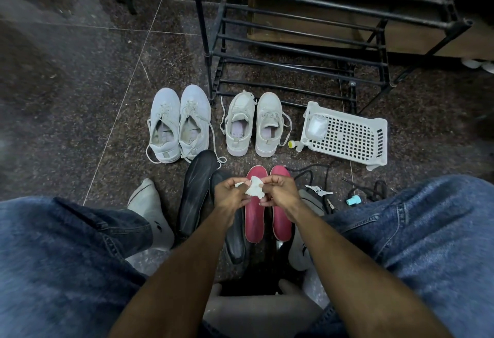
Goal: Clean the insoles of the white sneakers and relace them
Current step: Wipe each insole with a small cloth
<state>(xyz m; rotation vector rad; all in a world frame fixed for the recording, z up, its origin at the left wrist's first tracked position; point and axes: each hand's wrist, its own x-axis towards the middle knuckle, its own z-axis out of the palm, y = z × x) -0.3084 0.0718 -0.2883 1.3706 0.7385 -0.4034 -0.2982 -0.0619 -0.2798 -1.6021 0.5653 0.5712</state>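
Observation:
Two pairs of white sneakers stand on the dark floor: a larger pair (178,124) on the left with loose laces, and a smaller pair (254,124) to its right, also loosely laced. Two red insoles (267,220) lie side by side just in front of me, with two black insoles (199,190) to their left. My left hand (230,193) and my right hand (280,190) meet above the red insoles, and both pinch a small crumpled white wipe (254,189) between their fingers.
A black metal shoe rack (294,43) stands behind the sneakers. A white perforated plastic basket (347,134) lies on its side at the right with a white packet inside. Black laces, a small teal object (353,200) and a small yellow-capped bottle (292,144) lie nearby. My jeans-clad legs and socked feet flank the insoles.

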